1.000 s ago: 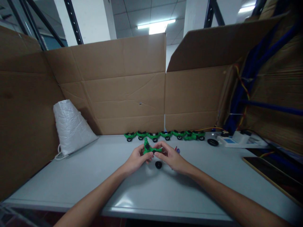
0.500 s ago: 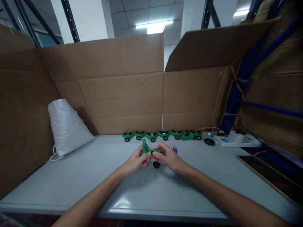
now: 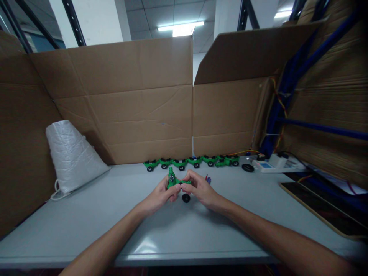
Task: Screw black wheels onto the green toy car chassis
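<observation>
Between both hands, a little above the table, is a green toy vehicle point(image 3: 171, 180) with black parts. My left hand point(image 3: 162, 193) is closed around its left side, the thumb pressed near the middle. From the right, my right hand point(image 3: 198, 188) pinches the other end, its thumb tip almost meeting the left thumb. A black wheel point(image 3: 186, 197) shows just below the fingers; whether it is joined to the toy I cannot tell. Behind the right hand a screwdriver point(image 3: 208, 179) with a red and blue handle is partly hidden.
Several similar green toy vehicles point(image 3: 181, 164) stand in a row along the back of the grey table point(image 3: 115, 226). A black ring point(image 3: 247, 167) and a white power strip point(image 3: 276, 165) are at right. A white bag point(image 3: 71, 157) leans at left. Cardboard walls point(image 3: 138, 115) enclose the table.
The whole view has shifted slightly, so things appear a little further left. Both hands keep their hold on the green toy, with the thumbs pressed close together.
</observation>
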Demonstrator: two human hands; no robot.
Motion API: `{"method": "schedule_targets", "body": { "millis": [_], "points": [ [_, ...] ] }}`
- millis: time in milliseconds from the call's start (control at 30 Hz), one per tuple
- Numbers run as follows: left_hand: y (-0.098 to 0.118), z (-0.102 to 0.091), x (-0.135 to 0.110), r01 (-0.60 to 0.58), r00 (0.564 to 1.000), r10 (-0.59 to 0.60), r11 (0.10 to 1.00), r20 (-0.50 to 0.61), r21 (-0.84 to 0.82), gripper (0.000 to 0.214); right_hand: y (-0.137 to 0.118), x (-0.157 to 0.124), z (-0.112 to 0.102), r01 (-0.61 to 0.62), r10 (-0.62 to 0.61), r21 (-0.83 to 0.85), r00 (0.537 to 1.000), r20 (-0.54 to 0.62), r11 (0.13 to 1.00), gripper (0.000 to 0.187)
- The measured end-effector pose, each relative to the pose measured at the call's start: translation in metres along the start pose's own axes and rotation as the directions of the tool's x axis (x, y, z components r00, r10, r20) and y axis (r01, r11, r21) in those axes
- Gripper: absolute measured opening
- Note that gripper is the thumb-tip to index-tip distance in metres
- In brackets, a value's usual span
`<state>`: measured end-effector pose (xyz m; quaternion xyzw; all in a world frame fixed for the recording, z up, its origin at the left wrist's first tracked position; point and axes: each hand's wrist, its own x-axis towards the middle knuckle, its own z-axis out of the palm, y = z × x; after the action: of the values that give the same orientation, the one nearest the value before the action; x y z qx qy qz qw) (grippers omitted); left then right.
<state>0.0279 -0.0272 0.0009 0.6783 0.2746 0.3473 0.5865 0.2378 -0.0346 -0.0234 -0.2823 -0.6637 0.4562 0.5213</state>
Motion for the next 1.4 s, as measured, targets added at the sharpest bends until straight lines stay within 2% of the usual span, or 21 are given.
{"method": "schedule_targets", "body": {
  "millis": [167, 567, 833, 1000, 1233, 1400],
  "points": [
    [-0.004, -0.004, 0.002, -0.025, 1.0, 0.025, 1.0, 0.007, 0.012, 0.042, -0.002, 0.002, 0.002, 0.028, -0.028, -0.018, 0.999, -0.026, 0.999, 0.042],
    [-0.011, -0.003, 0.009, -0.064, 0.998, 0.063, 0.997, -0.025, -0.033, 0.035, 0.001, 0.001, -0.003, 0.008, -0.011, -0.069, 0.999, -0.036, 0.998, 0.036],
    [-0.008, -0.003, 0.008, -0.044, 0.997, 0.044, 0.999, -0.069, -0.01, 0.037, 0.003, 0.001, -0.005, -0.018, 0.019, -0.087, 1.0, 0.008, 0.996, 0.037],
    [-0.006, -0.002, 0.007, -0.056, 0.997, 0.056, 0.998, -0.054, 0.011, 0.039, 0.002, 0.001, -0.006, -0.006, 0.007, -0.134, 1.0, 0.006, 0.991, 0.039],
    [-0.013, -0.006, 0.009, -0.061, 0.996, 0.062, 0.998, -0.059, 0.01, 0.037, -0.001, 0.004, -0.005, 0.02, -0.017, -0.114, 0.999, 0.027, 0.993, 0.038],
    [-0.009, -0.006, 0.007, -0.071, 0.996, 0.074, 0.997, -0.052, 0.041, 0.038, 0.0, 0.003, -0.005, 0.022, -0.02, -0.109, 1.0, 0.022, 0.994, 0.04]
  ]
}}
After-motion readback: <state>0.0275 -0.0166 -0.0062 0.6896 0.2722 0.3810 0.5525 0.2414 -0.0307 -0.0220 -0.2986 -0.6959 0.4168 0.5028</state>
